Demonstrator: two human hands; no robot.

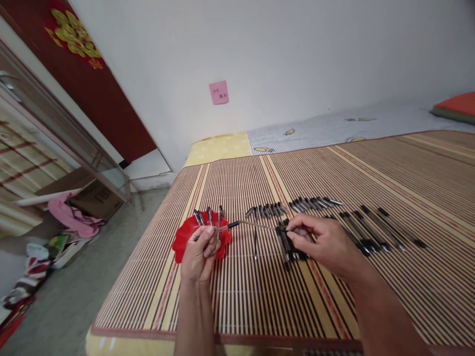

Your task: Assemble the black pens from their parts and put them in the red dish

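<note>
My left hand (202,252) is closed around a clear pen barrel with a black grip (233,224), which points right. In my right hand (321,242), a thin pen refill (261,226) is pinched between thumb and fingers. The refill's far end meets the black end of the barrel; whether it sits inside, I cannot tell. Under my left hand is a red scalloped dish (181,240) with several pens (210,216) leaning on its far rim. A pile of dark pen parts (285,247) lies below my right hand, partly hidden by it.
Rows of short pen parts (267,210) lie beyond my hands on the striped bamboo mat (230,306). Several longer dark pen barrels (374,230) lie at the right. One thin dark stick (255,242) lies between my hands. A pink note (218,92) is on the wall.
</note>
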